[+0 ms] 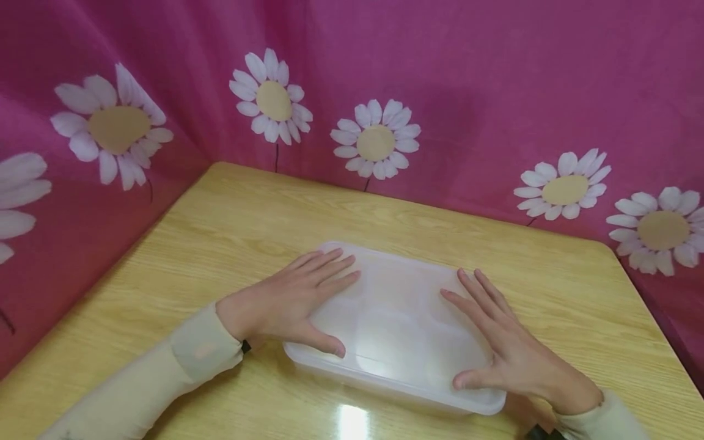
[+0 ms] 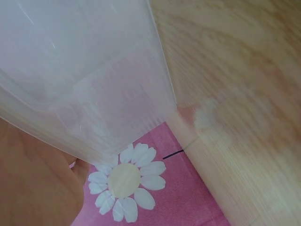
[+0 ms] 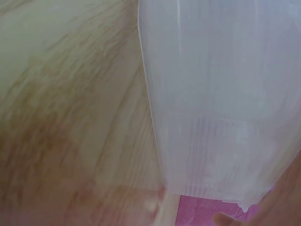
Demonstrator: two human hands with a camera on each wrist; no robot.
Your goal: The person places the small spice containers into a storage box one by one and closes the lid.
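A translucent white plastic container (image 1: 393, 324) with a lid sits near the front of the table, and faint compartment dividers show through its top. My left hand (image 1: 294, 302) lies over its left end, fingers straight and spread, thumb pointing along the front side. Over the right end, my right hand (image 1: 503, 345) is spread in the same way, with the thumb near the front right corner. Both wrist views show the container's cloudy side wall (image 2: 113, 89) close up, with part of each hand at the frame's edge. What lies inside is not distinct.
The light wood-grain table (image 1: 253, 208) has rounded far corners. A magenta cloth (image 1: 467, 79) with large white daisies (image 1: 376, 143) hangs along the back and left sides. Light glares off the tabletop in front of the container.
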